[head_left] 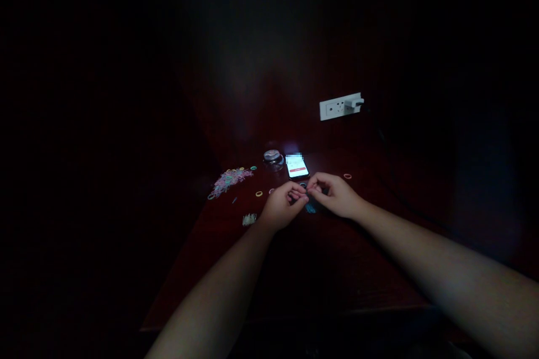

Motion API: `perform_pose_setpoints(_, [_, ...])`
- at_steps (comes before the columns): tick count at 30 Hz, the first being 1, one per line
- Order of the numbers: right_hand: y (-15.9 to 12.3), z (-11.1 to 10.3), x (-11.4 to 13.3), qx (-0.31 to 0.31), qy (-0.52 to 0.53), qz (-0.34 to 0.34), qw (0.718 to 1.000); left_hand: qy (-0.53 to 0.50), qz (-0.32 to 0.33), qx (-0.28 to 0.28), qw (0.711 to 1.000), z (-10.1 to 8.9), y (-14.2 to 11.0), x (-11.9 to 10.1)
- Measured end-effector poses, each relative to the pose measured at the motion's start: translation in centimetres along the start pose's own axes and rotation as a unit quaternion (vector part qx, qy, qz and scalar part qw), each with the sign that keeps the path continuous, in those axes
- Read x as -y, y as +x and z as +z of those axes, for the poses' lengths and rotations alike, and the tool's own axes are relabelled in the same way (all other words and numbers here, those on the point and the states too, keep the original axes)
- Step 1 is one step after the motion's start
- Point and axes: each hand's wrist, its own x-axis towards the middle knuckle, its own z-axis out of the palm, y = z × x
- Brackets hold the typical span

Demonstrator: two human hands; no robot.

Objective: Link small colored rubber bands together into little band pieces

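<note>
Over the dark red table [320, 275], my left hand [283, 206] and my right hand [336, 195] meet with their fingertips nearly touching. Both are closed in a pinch; whatever is between the fingers is too small and dark to make out. Beneath the fingertips lies a small bunch of blue bands [310, 208]. A pale bunch of bands [249, 219] rests left of my left wrist. Farther left spreads a loose heap of pink, purple and green small bands [231, 180]. A yellow ring-shaped band [259, 194] lies alone near my left hand.
Behind my hands a lit phone [297, 168] lies beside a small lidded clear jar [273, 160]. One reddish ring [347, 176] sits beyond my right hand. A white wall socket [340, 106] holds a plug, with a dark cable running down at the right. The surroundings are very dark.
</note>
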Motion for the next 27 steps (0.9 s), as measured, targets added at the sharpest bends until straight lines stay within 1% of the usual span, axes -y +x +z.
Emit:
perform_pose_setpoints(4, [0.07,-0.07,0.13,0.005,-0.002,-0.002,1.0,0.011,0.005,-0.007,1.0,-0.12,0.12,0.13])
perform_pose_setpoints(9, [0.12,-0.01,0.22,0.002,0.026,0.002,1.0,0.037,0.023,-0.029,0.999,-0.13,0.2,0.14])
perform_pose_setpoints(15, [0.19,0.04,0.32,-0.003,0.055,0.006,0.998,0.025,0.015,-0.025,0.999,-0.1,0.17,0.15])
perform_pose_setpoints(18, [0.23,0.06,0.23,0.0,0.076,0.01,0.997,0.03,0.023,-0.03,0.999,-0.21,0.14,-0.11])
perform_pose_setpoints(23, [0.15,0.1,0.1,0.007,0.083,0.013,0.996,0.05,0.032,-0.052,0.997,-0.42,0.17,-0.42])
perform_pose_setpoints(27, [0.07,0.09,0.33,0.03,0.09,0.007,0.995,0.05,0.04,-0.053,0.997,-0.42,0.17,-0.29])
